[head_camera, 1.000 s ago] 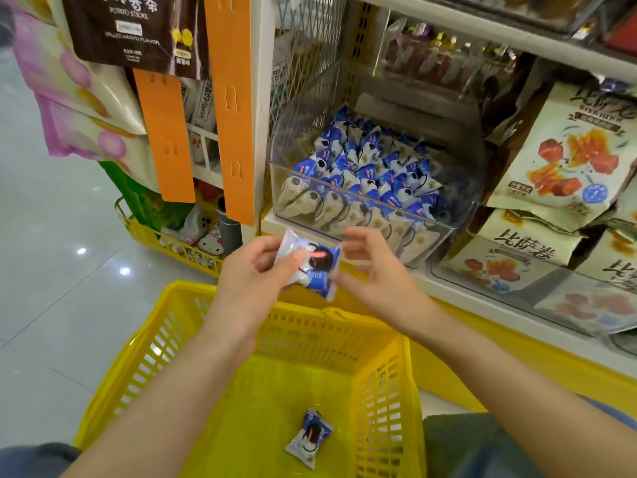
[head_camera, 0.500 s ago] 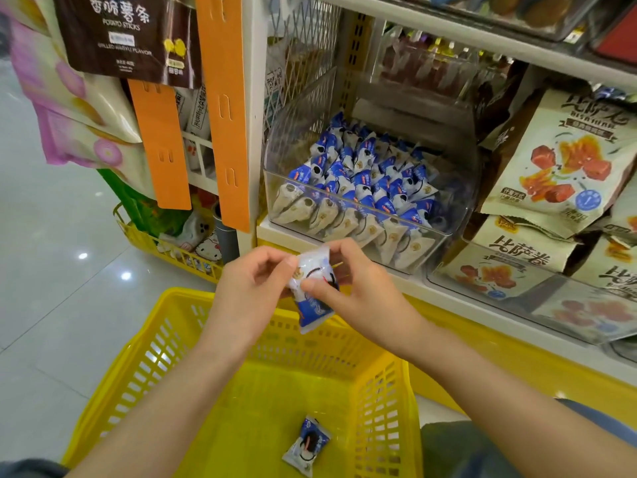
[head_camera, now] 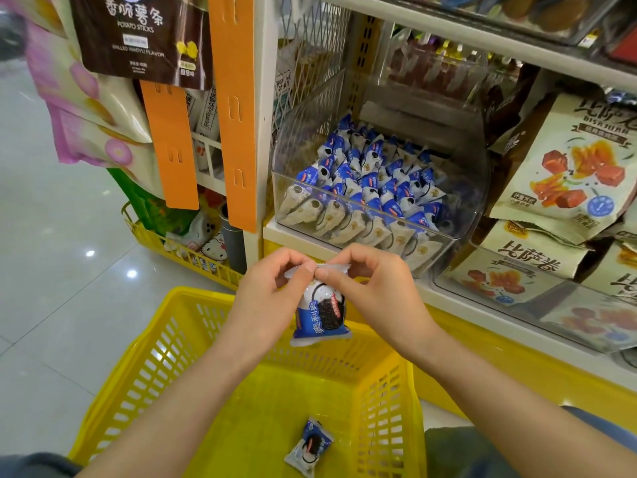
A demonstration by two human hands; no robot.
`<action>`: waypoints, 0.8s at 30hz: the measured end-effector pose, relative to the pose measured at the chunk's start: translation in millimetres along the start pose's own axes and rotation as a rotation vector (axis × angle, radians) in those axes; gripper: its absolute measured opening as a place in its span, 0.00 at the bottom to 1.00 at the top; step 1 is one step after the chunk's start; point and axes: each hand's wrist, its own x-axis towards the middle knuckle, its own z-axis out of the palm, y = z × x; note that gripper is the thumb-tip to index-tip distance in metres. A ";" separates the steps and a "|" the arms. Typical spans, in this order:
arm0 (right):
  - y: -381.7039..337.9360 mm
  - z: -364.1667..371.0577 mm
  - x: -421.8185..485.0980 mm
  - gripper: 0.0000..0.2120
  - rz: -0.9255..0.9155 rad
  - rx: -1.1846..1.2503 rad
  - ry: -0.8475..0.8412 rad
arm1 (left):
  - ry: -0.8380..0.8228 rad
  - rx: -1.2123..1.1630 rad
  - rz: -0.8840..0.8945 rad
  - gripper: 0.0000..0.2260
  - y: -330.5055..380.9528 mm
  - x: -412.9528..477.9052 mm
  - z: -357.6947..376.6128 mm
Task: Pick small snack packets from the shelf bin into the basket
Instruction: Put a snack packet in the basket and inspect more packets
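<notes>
A blue-and-white snack packet (head_camera: pixel 321 313) with a dark cookie picture hangs upright above the far rim of the yellow basket (head_camera: pixel 165 360). My left hand (head_camera: pixel 265 298) and my right hand (head_camera: pixel 375 291) both pinch its top seam. Another packet of the same kind (head_camera: pixel 309 446) lies on the basket floor. Behind my hands, the clear shelf bin (head_camera: pixel 458 188) holds several more such packets (head_camera: pixel 365 188).
Beige snack bags (head_camera: pixel 572 160) fill the shelf to the right of the bin. Orange hanging strips (head_camera: pixel 234 108) and a brown potato-stick bag (head_camera: pixel 138 32) hang at the left. A second yellow basket (head_camera: pixel 186 250) with goods stands on the floor by the shelf post.
The packet has turned from lying flat between my hands to hanging upright. Both hands have closed together on its top seam.
</notes>
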 end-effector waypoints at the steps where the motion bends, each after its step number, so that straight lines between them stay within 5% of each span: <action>1: -0.2 -0.8 -0.9 0.07 -0.047 -0.058 0.012 | -0.018 -0.031 -0.027 0.08 0.6 0.3 -0.5; 6: 0.5 -3.3 -3.4 0.04 -0.229 -0.296 0.050 | -0.053 -0.111 -0.116 0.08 1.6 0.6 1.0; 9: 0.2 -3.9 -1.7 0.02 -0.137 -0.188 0.110 | 0.008 -0.060 -0.139 0.03 -0.2 0.8 2.2; 14: -2.1 -6.1 3.2 0.05 -0.084 -0.063 0.185 | 0.043 0.067 -0.295 0.11 -7.5 6.2 -2.1; 18: -0.9 -6.4 -1.2 0.03 -0.349 -0.240 0.063 | -0.054 -0.334 -0.599 0.19 -0.4 9.9 -2.6; 24: 0.9 -6.3 -1.0 0.06 -0.541 -0.482 -0.024 | -0.108 -0.673 -0.496 0.14 0.0 7.7 -9.5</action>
